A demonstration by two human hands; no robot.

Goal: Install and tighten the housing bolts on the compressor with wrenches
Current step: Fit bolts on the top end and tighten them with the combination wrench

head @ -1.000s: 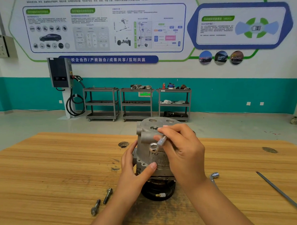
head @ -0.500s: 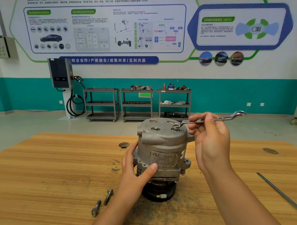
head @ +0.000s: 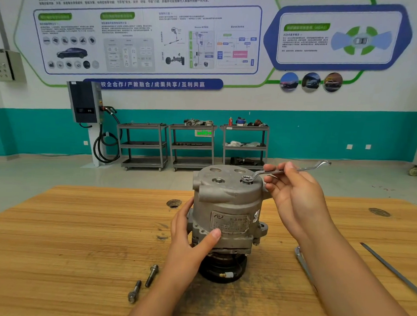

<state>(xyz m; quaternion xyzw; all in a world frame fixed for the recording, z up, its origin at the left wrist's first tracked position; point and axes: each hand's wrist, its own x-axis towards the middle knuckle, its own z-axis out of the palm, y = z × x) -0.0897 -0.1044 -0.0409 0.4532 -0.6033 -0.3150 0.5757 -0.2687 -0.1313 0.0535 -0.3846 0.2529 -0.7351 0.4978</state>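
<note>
My left hand (head: 189, 243) is wrapped round the low part of the compressor (head: 227, 206). My thumb is on the front by the label and my other fingers go round the far side. The compressor stands on end on the wooden table (head: 67, 247), right between my 2 hands.

It is a fat grey metal can, a bit rough, with lumps and ears on it. A black round pulley (head: 221, 268) sits under it. I think it is heavy and hard and will not bend. But it stands on that small round end, so it could tip or turn when I pull. Low on the body, where my left fingers are, looks like the best place to hold it.

My right hand (head: 294, 192) pinches the ring wrench (head: 285, 171) by its thin middle. The ring end sits over a bolt head (head: 247, 179) on top of the compressor, just past my right fingertips. The wrench is thin, smooth, shiny steel and may slip. I guess holding it nearer the far end would give more pull. A second bolt head (head: 218, 180) shows on top, nearer my left fingers.

2 loose bolts (head: 151, 275), small and dark, lie just left of my left wrist. Another wrench (head: 302, 260) lies by my right arm. A thin metal rod (head: 389, 268) lies further right.
</note>
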